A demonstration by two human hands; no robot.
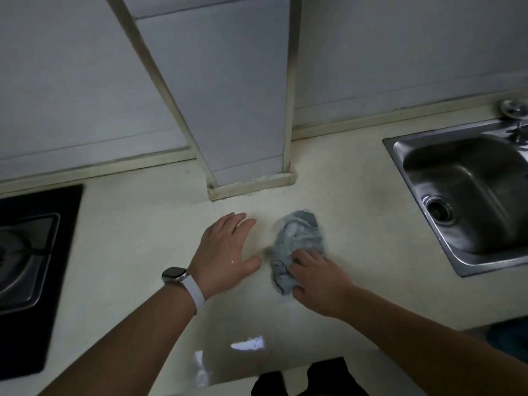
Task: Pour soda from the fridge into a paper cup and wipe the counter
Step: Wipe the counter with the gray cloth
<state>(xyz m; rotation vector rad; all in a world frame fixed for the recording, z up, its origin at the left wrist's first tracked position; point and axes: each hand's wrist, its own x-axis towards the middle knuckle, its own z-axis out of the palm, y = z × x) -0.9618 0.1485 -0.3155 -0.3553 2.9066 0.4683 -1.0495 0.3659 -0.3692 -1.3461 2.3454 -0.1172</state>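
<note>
Right hand (320,281) presses the soft, limp grey-blue rag (297,247), bunched under its fingers; left hand (225,252) lies flat, spread, empty on the cream desk (128,224).

No readable text or labels anywhere.

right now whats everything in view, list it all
cloth: one, grey-blue, crumpled on the counter between stove and sink
counter: one, cream, with a wet shine near the front edge
sink: one, steel, set into the counter at right, drain visible
tap base: one, metal, behind the sink, mostly cut off
gas stove: one, black with a metal burner tray, at left
wall column: one, pale tiled, standing out from the back wall
watch: one, white strap, on the left wrist
left hand: flat on the counter, beside the cloth
right hand: pressing on the cloth's near end
</note>
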